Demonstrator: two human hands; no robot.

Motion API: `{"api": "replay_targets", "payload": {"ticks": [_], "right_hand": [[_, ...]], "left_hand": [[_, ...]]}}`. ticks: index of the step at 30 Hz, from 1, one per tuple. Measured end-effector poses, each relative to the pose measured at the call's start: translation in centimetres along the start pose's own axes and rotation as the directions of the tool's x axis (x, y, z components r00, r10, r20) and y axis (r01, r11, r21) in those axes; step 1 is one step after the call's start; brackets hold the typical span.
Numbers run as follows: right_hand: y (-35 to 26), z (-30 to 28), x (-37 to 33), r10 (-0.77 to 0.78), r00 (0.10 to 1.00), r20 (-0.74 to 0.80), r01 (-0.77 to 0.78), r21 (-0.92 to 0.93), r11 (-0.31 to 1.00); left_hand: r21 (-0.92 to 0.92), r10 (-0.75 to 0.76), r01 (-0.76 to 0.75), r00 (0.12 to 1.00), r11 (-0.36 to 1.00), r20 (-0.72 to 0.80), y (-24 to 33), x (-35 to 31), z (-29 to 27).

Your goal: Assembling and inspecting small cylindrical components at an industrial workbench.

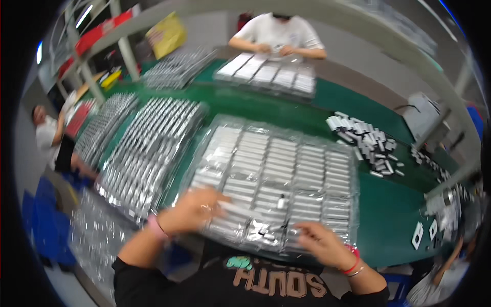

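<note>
White bar-shaped pieces [281, 159] lay in close rows inside the clear tray [286, 133], which rested on the green surface [388, 210] directly before the person. The left hand [196, 207] was over the tray's near left part, its grip drawn in with the fingers bent close together; a pale piece [236, 209] showed at the fingertips, but with the blur I could not tell whether it was held. The right hand [323, 244] was at the tray's near right part, its grip half curled and the fingers pointing inward; whether anything was between them I could not tell. Between the hands, in the tray's near middle section, small dark and white parts [263, 230] lay amid shiny clear plastic.

Left of the tray, a second tray [203, 109] carried rows of silvery pieces [153, 146]. Beyond the tray, a co-worker [279, 33] in a white top was behind a further tray [268, 89] of white items [255, 69]. Right of the tray, toward its far corner, a loose heap [363, 138] of white and black parts was spread out.
</note>
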State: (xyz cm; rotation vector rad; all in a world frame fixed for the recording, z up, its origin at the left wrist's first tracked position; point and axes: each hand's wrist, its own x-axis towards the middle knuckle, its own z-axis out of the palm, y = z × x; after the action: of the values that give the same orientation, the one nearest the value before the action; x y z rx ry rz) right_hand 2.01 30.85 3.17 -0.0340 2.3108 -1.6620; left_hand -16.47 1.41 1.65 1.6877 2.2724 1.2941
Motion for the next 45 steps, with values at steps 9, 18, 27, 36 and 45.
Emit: {"api": "replay_targets", "payload": {"ticks": [9, 18, 27, 36, 45], "right_hand": [[1.9, -2.9, -2.1, 0.069, 0.900, -0.431, -0.062, 0.029, 0.998], [1.9, -1.9, -0.7, -0.011, 0.934, -0.358, -0.014, -0.066, 0.998], [1.5, -1.8, -1.1, 0.072, 0.900, -0.430, -0.086, -0.012, 0.996], [1.5, -1.8, -1.8, 0.081, 0.786, -0.614, -0.135, -0.043, 0.990], [-0.7, -5.9, -3.8, -0.073, 0.643, -0.763, -0.127, -0.200, 0.971]], "left_hand": [[0.317, -0.289, 0.270, 0.957, 0.909, 0.014, -2.7, -9.1, -6.7], [0.510, -0.318, 0.234, 0.945, 0.827, 0.081, -3.4, -8.5, -4.4], [0.235, -0.419, 0.479, 0.869, 0.846, -0.261, -8.0, -7.7, -10.1], [0.794, -0.271, 0.607, 0.763, -0.014, -0.588, -22.8, -17.4, -24.0], [0.927, -0.394, 0.373, 0.859, 0.044, -0.327, -17.8, -13.6, -22.0]]}}
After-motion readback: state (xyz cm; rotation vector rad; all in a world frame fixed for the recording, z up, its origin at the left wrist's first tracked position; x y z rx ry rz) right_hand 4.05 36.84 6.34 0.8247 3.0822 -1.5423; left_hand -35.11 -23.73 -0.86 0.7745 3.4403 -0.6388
